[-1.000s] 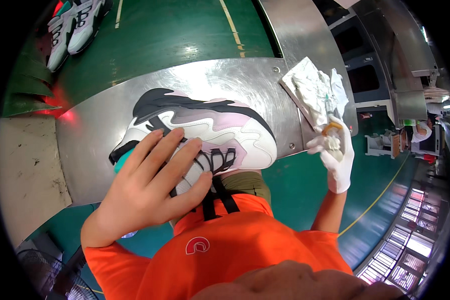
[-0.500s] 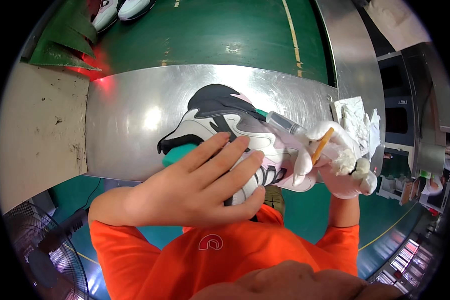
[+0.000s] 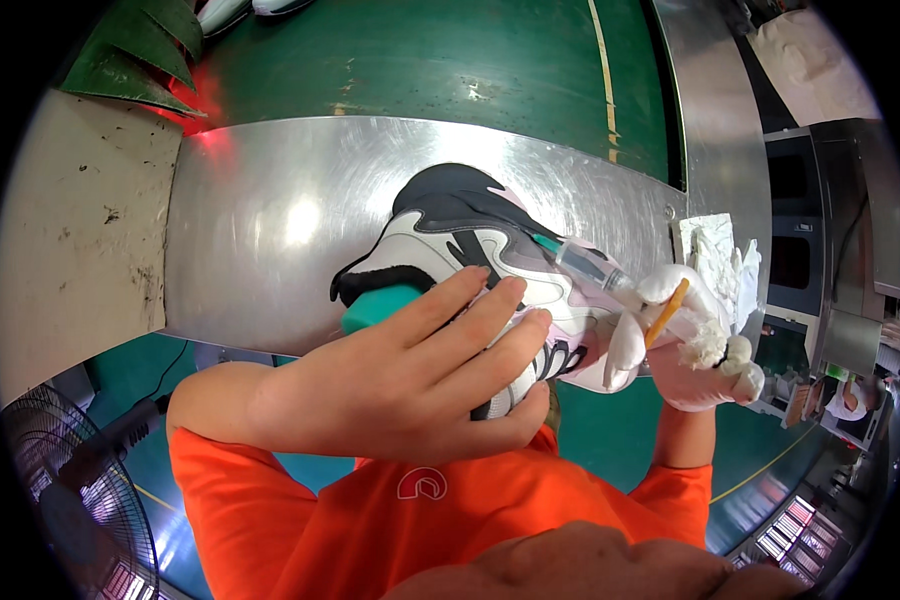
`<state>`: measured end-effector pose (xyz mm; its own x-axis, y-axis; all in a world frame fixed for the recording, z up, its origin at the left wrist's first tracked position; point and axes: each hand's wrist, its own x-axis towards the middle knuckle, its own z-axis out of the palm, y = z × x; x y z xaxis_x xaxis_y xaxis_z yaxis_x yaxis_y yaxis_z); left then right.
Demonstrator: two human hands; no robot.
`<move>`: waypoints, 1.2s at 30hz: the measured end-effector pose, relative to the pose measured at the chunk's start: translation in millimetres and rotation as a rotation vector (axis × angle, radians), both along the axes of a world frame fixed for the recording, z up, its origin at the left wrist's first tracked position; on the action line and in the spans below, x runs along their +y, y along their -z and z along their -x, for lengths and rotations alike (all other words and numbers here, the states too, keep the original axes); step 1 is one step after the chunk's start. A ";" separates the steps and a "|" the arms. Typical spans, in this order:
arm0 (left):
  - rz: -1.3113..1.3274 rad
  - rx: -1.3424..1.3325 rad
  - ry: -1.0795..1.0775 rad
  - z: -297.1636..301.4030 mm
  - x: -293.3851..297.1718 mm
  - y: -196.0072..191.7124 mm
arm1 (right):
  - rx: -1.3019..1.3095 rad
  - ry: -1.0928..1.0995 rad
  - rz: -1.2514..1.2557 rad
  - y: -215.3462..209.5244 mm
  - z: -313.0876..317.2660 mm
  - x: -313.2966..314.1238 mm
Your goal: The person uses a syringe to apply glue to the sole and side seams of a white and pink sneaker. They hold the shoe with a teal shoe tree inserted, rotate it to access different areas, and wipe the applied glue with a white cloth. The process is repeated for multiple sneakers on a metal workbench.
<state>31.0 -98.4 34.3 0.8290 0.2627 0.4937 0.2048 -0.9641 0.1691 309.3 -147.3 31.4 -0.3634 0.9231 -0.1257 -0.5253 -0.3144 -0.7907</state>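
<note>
A white, black and pale pink sneaker (image 3: 540, 285) lies on its side on a steel worktop, with a green insert (image 3: 378, 307) in its opening. My left hand (image 3: 410, 375) is closed over its lace side, bare fingers pressed on the upper. My right hand (image 3: 695, 375), its fingertips in white covers, grips a clear syringe (image 3: 588, 265). The green tip of the syringe touches or nearly touches the seam above the sole. A thin orange stick (image 3: 667, 313) and a white fluffy tuft (image 3: 705, 345) are also in the right hand.
The steel worktop (image 3: 240, 220) borders a green conveyor belt (image 3: 420, 70), where white shoes (image 3: 225, 12) show at far left. Crumpled white paper (image 3: 710, 250) lies beyond my right hand. A beige panel (image 3: 80, 230) and green flaps (image 3: 135, 60) stand left; a fan (image 3: 85, 500) is lower left.
The sneaker, both hands and the syringe appear slightly farther right in the picture, as the view has shifted a little. Both grips stay the same.
</note>
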 end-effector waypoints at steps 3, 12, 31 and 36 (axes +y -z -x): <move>-0.001 -0.001 -0.001 0.3 0.5 0.0 | 0.032 -0.006 -0.009 1.8 1.7 1.1; -0.016 0.003 -0.006 1.3 -0.5 -0.6 | -0.107 0.056 0.008 2.0 -7.2 -5.2; 0.005 0.169 -0.004 0.4 -2.1 -18.6 | -0.319 0.122 0.063 -18.6 -29.7 -13.4; 0.032 0.191 -0.009 -2.4 -2.6 -20.9 | -0.320 0.144 0.086 -18.9 -34.6 -21.0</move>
<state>33.3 -101.0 55.2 0.9044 0.2832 0.3192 0.2443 -0.9569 0.1569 343.9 -168.3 50.3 -0.1600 0.9433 -0.2909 -0.2994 -0.3272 -0.8963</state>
